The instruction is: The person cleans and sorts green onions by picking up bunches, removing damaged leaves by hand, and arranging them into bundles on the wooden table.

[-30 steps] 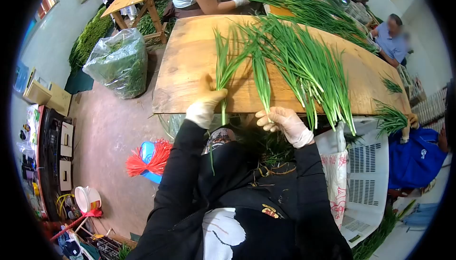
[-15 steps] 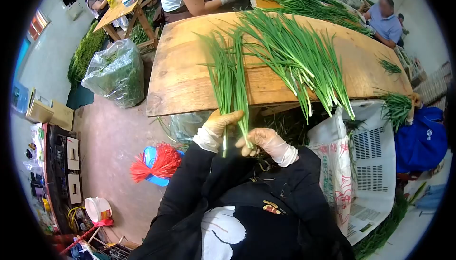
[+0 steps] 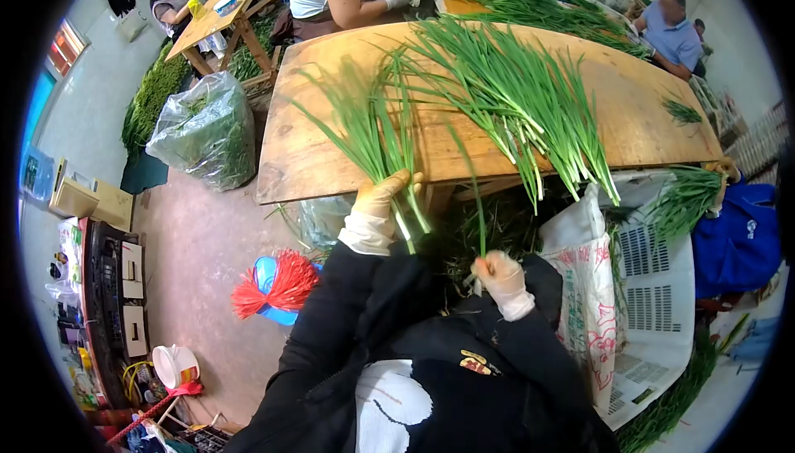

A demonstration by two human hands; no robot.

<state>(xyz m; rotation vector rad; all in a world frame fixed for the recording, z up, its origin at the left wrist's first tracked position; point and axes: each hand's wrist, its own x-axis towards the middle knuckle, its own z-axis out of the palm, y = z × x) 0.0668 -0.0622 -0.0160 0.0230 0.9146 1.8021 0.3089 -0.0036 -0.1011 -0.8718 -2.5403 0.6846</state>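
Greens [image 3: 370, 126] lie gathered in your closed left hand [image 3: 374, 204], pale ends [image 3: 403, 229] jutting below it, probably to line them up; your right hand [image 3: 502, 277], lower and rightward, pinches one leaf [image 3: 481, 219], seemingly holding it apart. The larger pile [image 3: 530, 93] rests on the table [image 3: 642, 126], beyond and right of your left grip, presumably for easy reach.

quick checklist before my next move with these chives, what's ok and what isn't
1. Left hand gripping the chive bunch: ok
2. Bunch's white ends level: not ok, they hang unevenly
3. Right hand free: not ok, holding a single green leaf
4. Loose chive pile fully on the wooden table: not ok, ends overhang the near edge
5. Bunch tips clear of the pile: cannot tell, leaves crowd together
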